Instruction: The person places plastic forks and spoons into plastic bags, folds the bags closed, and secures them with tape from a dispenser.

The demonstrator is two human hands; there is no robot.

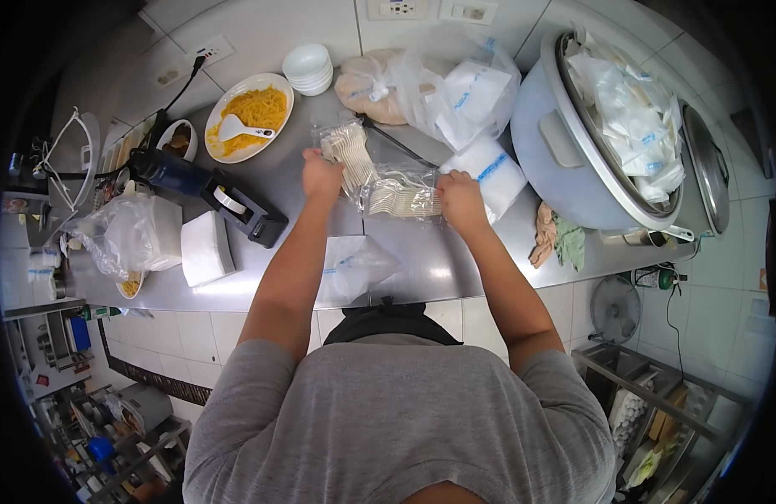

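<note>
Two clear plastic packs of pale disposable cutlery lie before me on the steel counter. My left hand (pixel 322 176) grips the edge of the left pack (pixel 350 154), which is tilted. My right hand (pixel 458 194) has its fingers closed on the right end of the other pack (pixel 404 195). The packs meet between my hands. A flat plastic bag with blue print (pixel 356 264) lies nearer my body. Right of my right hand is a stack of white bags with a blue band (pixel 489 173). Behind the packs are a knotted bag with tan contents (pixel 369 85) and a black cable (pixel 397 143).
A plate of shredded yellow food (pixel 256 110) with a rice paddle and stacked white bowls (pixel 308 69) stand at the back. A tape dispenser (pixel 246 211) and white napkins (pixel 205 249) are at left. A large cooker holding plastic bags (pixel 552 151) stands right, near crumpled cloths (pixel 555 236).
</note>
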